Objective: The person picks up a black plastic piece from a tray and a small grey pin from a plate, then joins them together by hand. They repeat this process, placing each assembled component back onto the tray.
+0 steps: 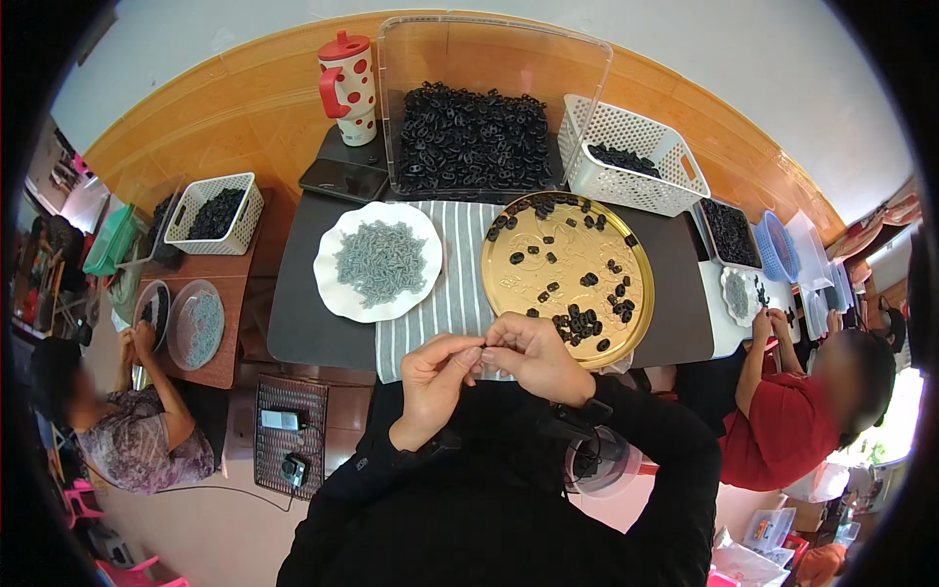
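Observation:
My left hand [437,380] and my right hand [541,360] meet in front of my chest, over the near end of a grey-and-white striped cloth [456,264]. Both pinch with thumb and fingers, tip to tip; a tiny dark bit shows there, too small to name. Left of the cloth, a white wavy-rimmed plate [333,293] carries a heap of small slim grey-green pieces [381,262]. Just beyond my right hand lies a round gold tray [504,279], with small black oval parts [579,323] scattered over it and clustered near its front.
Behind stand a clear box of black parts [471,137], a white basket [636,186], a phone [342,180] and a red-lidded tumbler [352,93]. Co-workers sit at the left [137,421] and right [797,421] with similar parts. A wicker stand [290,435] holds small devices.

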{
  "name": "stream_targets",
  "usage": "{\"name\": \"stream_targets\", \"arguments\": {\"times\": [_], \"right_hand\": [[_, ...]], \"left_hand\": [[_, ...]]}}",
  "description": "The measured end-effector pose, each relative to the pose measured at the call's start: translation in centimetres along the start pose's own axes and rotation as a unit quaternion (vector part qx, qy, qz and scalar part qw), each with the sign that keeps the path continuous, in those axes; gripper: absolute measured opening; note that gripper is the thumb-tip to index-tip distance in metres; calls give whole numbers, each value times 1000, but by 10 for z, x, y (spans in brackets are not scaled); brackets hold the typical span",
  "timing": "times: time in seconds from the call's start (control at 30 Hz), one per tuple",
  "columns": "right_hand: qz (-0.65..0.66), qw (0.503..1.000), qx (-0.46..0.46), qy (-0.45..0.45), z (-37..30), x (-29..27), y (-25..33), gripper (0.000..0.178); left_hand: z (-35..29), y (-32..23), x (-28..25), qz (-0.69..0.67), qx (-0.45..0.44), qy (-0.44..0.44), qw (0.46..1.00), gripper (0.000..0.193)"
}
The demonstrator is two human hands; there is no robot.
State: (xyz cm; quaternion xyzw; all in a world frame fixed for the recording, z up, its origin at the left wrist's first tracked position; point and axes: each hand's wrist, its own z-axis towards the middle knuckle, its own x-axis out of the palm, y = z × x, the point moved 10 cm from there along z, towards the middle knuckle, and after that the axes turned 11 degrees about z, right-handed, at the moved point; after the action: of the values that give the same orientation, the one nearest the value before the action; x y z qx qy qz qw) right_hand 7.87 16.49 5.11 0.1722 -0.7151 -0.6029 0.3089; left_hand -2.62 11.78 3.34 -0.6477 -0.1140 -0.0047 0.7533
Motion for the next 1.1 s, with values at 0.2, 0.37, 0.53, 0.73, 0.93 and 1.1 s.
{"name": "stream_targets", "arguments": {"times": [0.2,0.37,0.53,0.73,0.93,1.1], "right_hand": [[17,999,40,-8,8,-11,-20,3],[-300,952,-62,6,15,-16,18,10],[-552,808,-195,-61,20,-64,66,14],[-613,786,-54,-50,29,-107,35,12],[-576,816,-28,-39,28,-122,27,11],[-573,818,-45,-18,33,-122,21,13]], "left_hand": [[18,7,-3,139,17,5,990,12],[34,-5,3,423,134,0,896,10],[36,-9,19,525,140,-10,839,10],[27,-42,4,541,124,-33,832,12],[50,-73,-64,624,148,-151,752,9],[67,-45,-80,682,72,-113,719,7]]}}
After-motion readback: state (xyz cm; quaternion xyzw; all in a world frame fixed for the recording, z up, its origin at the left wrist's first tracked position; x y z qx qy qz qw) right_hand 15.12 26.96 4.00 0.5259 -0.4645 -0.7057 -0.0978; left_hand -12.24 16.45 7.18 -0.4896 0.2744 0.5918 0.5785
